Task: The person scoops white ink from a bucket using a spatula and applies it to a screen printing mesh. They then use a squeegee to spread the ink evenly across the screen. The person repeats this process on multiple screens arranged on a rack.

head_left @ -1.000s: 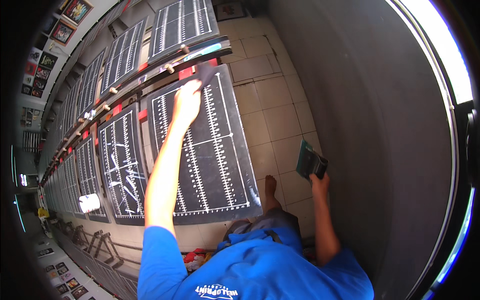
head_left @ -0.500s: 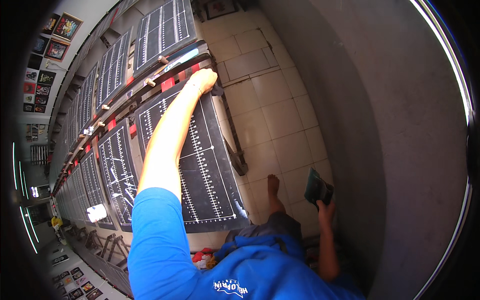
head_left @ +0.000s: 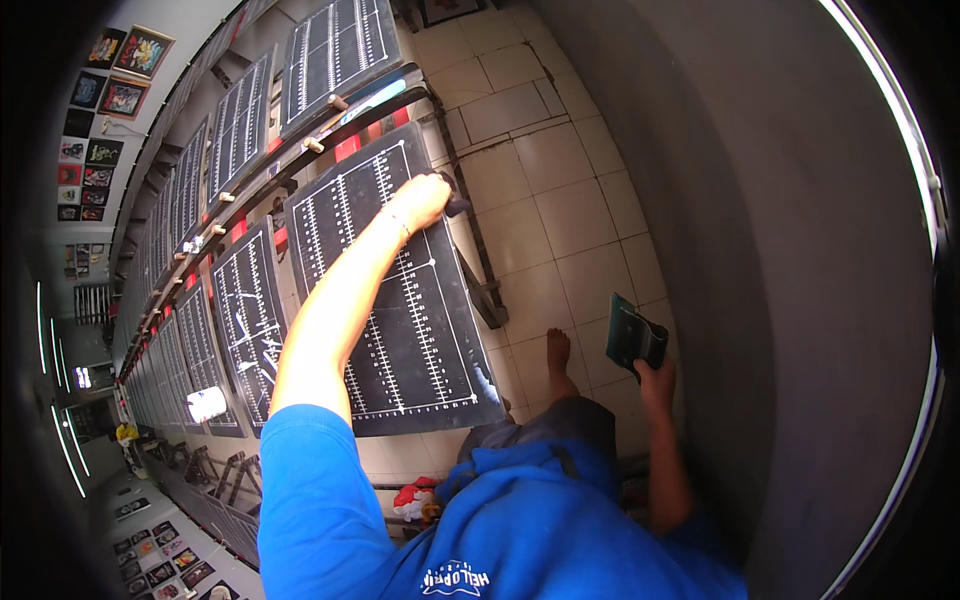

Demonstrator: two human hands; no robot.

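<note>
My left hand (head_left: 424, 201) presses down at the right edge of a black printing board (head_left: 405, 330) marked with white grid lines and rulers. Its fingers are closed round a small dark cloth (head_left: 457, 196), mostly hidden beneath the hand. Low on my right side, away from the board, my right hand (head_left: 655, 380) grips a dark green, flat-bladed tool (head_left: 632, 335) with a blackish edge; its exact kind is unclear.
More marked boards (head_left: 245, 300) stretch away to the left in two rows, with a rail (head_left: 290, 150) and wooden knobs between them. A white container (head_left: 206, 404) stands on one. Tiled floor (head_left: 540, 215) and a grey wall (head_left: 760, 250) lie to the right.
My left hand has moved from the board's far corner toward me along its right edge, with the dark cloth. The right hand still grips the green tool. The view has shifted slightly.
</note>
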